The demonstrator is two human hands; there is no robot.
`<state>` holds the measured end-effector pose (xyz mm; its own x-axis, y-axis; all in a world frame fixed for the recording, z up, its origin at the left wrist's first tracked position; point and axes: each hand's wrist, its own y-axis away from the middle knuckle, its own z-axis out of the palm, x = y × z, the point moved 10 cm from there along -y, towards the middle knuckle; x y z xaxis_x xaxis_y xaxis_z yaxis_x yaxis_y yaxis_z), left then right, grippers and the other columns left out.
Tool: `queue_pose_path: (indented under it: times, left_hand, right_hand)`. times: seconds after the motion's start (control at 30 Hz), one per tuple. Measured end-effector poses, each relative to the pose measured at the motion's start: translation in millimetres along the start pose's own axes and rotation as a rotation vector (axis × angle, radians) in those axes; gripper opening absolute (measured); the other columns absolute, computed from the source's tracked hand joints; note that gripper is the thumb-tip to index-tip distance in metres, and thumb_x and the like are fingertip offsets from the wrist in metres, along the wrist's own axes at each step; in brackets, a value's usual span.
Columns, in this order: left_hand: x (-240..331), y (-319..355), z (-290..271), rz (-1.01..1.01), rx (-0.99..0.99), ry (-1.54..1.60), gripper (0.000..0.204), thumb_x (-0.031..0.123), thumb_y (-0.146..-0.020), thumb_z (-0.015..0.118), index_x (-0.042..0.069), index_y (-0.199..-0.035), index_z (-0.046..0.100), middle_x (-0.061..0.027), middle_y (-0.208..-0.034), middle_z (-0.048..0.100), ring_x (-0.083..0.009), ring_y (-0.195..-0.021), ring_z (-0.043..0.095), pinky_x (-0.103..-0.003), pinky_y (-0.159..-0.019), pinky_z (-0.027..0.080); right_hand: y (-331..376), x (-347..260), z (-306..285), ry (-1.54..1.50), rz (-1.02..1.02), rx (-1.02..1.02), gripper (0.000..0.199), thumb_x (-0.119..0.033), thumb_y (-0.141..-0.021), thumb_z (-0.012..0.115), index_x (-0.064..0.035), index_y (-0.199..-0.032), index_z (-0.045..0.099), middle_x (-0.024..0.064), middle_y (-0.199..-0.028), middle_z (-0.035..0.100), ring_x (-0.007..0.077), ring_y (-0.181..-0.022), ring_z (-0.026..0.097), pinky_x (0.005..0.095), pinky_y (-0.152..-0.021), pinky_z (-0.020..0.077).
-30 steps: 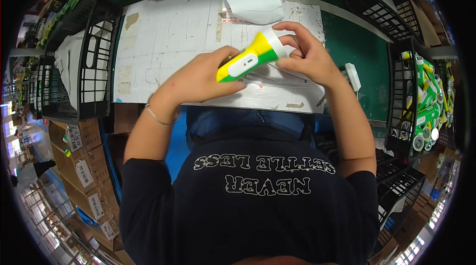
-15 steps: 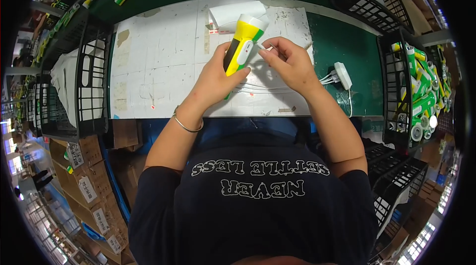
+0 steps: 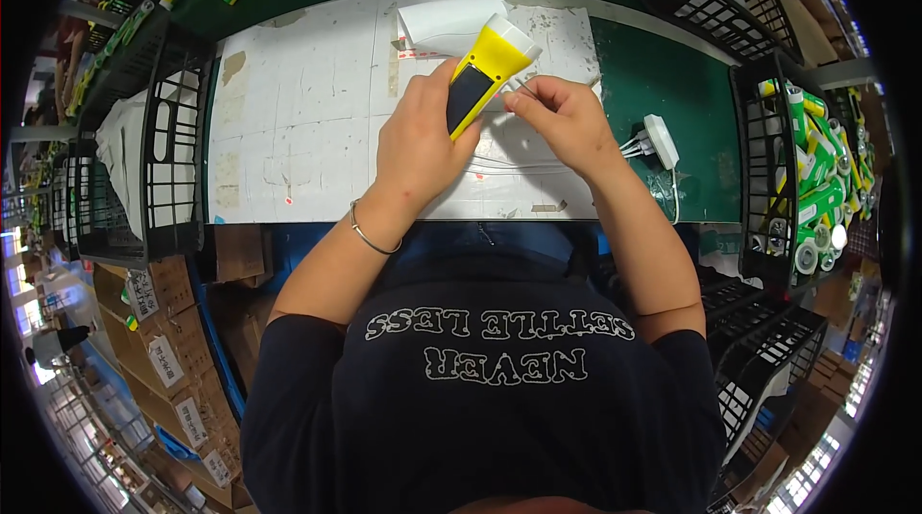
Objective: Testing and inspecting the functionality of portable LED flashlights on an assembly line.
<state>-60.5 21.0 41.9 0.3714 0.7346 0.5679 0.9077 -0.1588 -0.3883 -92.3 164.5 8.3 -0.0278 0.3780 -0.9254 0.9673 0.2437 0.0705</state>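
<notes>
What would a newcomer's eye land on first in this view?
Probably the yellow flashlight with a black panel, gripped in the left hand above the white work surface. The right hand is close beside it in a pinching pose. Next, the green-and-yellow flashlights piled in the black crate at the right.

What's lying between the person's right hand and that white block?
White cables lie between the right hand and the white block, visible in the head view.

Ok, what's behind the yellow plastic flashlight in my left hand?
Behind the yellow plastic flashlight, a curled white sheet lies on the stained white board. Whatever the flashlight and your left hand cover can't be seen.
</notes>
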Motion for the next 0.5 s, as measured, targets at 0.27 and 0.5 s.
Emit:
queue_pose_path:
  times: [0.27, 0.5]
  left_hand:
    - [-3.9, -0.3, 5.0, 0.005, -0.016, 0.055, 0.057, 0.023, -0.073, 0.07, 0.008, -0.122, 0.044, -0.0127, -0.096, 0.054, -0.0306, -0.08, 0.06, -0.037, -0.066, 0.05]
    - [-4.0, 0.3, 12.9, -0.038, -0.066, 0.089, 0.056, 0.025, -0.073, 0.069, 0.009, -0.121, 0.044, -0.0131, -0.099, 0.054, -0.0311, -0.081, 0.06, -0.038, -0.066, 0.05]
  right_hand:
    - [1.9, 8.2, 4.0, -0.101, 0.001, -0.053, 0.025, -0.025, -0.082, 0.063, 0.0003, -0.079, 0.063, -0.0011, -0.062, 0.054, 0.0052, -0.058, 0.045, 0.0231, -0.052, 0.0368]
    - [6.2, 12.4, 1.1, -0.092, 0.07, -0.086, 0.02, -0.022, -0.085, 0.061, -0.0024, -0.081, 0.063, -0.0048, -0.067, 0.054, 0.0012, -0.061, 0.044, 0.0186, -0.054, 0.0356]
